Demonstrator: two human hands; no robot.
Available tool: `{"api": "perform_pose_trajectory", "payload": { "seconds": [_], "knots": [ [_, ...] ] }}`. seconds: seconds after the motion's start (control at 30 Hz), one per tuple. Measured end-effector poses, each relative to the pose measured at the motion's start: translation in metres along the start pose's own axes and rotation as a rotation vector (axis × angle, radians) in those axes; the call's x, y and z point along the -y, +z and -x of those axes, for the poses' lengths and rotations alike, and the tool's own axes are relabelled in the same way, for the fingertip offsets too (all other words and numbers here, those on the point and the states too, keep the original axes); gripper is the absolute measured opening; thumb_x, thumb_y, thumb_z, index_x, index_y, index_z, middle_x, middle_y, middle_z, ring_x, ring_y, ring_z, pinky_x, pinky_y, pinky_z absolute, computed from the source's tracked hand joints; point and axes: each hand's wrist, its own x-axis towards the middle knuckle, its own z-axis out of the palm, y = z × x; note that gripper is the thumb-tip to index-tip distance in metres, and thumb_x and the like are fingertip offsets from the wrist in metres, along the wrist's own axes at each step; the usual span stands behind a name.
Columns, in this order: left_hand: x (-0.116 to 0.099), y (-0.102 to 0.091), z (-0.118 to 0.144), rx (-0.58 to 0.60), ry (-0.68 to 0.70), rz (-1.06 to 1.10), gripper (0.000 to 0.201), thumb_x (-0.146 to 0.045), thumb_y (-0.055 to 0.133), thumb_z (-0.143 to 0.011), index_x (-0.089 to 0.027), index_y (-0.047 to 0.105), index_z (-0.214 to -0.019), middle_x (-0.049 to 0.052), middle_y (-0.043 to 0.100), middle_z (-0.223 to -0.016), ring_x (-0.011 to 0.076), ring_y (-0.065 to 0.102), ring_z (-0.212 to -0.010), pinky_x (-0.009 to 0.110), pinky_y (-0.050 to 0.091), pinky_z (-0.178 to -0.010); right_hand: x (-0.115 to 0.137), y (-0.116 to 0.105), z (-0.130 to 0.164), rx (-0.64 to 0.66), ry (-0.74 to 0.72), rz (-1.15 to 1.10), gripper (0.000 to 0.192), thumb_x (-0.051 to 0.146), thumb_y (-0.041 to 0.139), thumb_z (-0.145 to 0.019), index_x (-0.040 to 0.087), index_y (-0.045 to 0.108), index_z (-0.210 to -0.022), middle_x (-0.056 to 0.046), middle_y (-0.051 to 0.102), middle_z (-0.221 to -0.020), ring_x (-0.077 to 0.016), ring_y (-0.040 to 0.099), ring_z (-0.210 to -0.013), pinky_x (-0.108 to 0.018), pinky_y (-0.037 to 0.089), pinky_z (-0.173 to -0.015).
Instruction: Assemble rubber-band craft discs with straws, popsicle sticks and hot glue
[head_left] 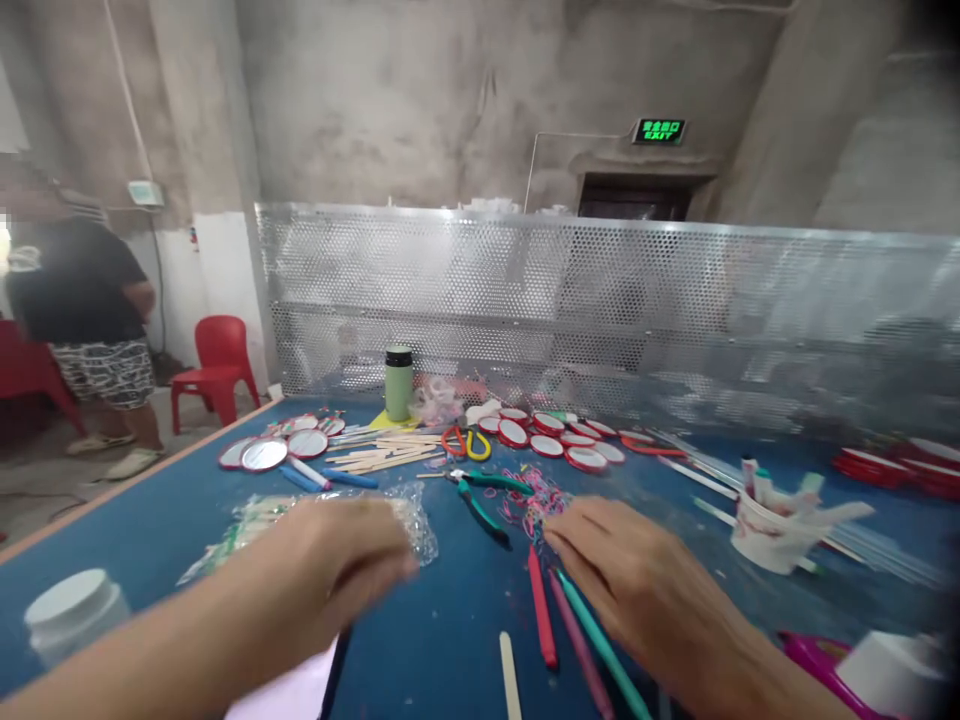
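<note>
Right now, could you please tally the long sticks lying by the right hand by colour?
Beside the right hand:
Red stick: 1
Pink stick: 1
Teal stick: 1
Pale wooden stick: 1
Total: 4

Bare table (442, 640) between hands; pliers (480, 500) and sticks (382, 455) crowd beyond.

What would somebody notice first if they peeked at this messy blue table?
Probably the person's two bare hands up front: the left hand over a crinkly clear plastic bag, the right hand by a tangle of small colourful rubber bands. Next, the round red-rimmed mirrors scattered farther back, near a pale green metal flask with a black lid. Behind the blue table stands a shiny perforated metal screen.
</note>
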Motion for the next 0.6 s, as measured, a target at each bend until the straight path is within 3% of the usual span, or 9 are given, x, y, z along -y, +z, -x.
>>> {"api": "perform_pose_trajectory", "payload": {
  "seconds": [0.07, 0.17, 0.27, 0.43, 0.6],
  "knots": [
    [0.029, -0.005, -0.054, 0.109, 0.036, -0.231, 0.032, -0.033, 0.045, -0.086, -0.017, 0.069, -0.073, 0.002, 0.066, -0.072, 0.0106, 0.06, -0.065, 0.02, 0.047, -0.064, -0.005, 0.017, -0.024, 0.129, 0.051, 0.01, 0.031, 0.015, 0.041, -0.096, 0.016, 0.064, -0.075, -0.005, 0.063, -0.075, -0.0158, 0.057, -0.067, -0.028, 0.042, -0.063],
    [0.068, 0.006, -0.125, 0.167, 0.013, -0.333, 0.036, -0.017, 0.037, -0.083, -0.006, 0.07, -0.074, 0.003, 0.068, -0.077, 0.0108, 0.063, -0.073, 0.021, 0.044, -0.07, -0.022, 0.054, -0.056, 0.344, 0.178, 0.064, 0.024, 0.011, 0.046, -0.092, 0.014, 0.067, -0.08, -0.008, 0.067, -0.083, -0.0171, 0.062, -0.076, -0.027, 0.041, -0.067],
    [0.093, 0.028, -0.165, 0.256, -0.017, -0.421, 0.017, -0.004, 0.057, -0.064, -0.012, 0.071, -0.063, 0.008, 0.071, -0.068, 0.0161, 0.063, -0.067, 0.023, 0.045, -0.065, -0.043, 0.093, -0.072, 0.468, 0.219, 0.091, 0.025, 0.006, 0.044, -0.089, 0.01, 0.068, -0.089, -0.014, 0.068, -0.093, -0.0205, 0.063, -0.089, -0.027, 0.041, -0.072],
    [0.106, 0.055, -0.178, 0.368, -0.059, -0.526, 0.014, -0.01, 0.062, -0.063, -0.014, 0.074, -0.07, 0.007, 0.073, -0.072, 0.0178, 0.062, -0.063, 0.023, 0.044, -0.057, -0.052, 0.133, -0.077, 0.509, 0.216, 0.051, 0.022, 0.012, 0.049, -0.088, 0.009, 0.068, -0.097, -0.017, 0.069, -0.099, -0.025, 0.063, -0.095, -0.029, 0.043, -0.075],
    [0.108, 0.067, -0.174, 0.374, -0.018, -0.56, 0.015, -0.013, 0.058, -0.068, -0.015, 0.072, -0.073, 0.009, 0.073, -0.077, 0.017, 0.061, -0.066, 0.023, 0.044, -0.06, -0.039, 0.135, -0.075, 0.509, 0.234, 0.031, 0.027, 0.004, 0.043, -0.085, 0.009, 0.067, -0.098, -0.018, 0.068, -0.102, -0.0265, 0.064, -0.096, -0.032, 0.044, -0.076]
  ]
}}
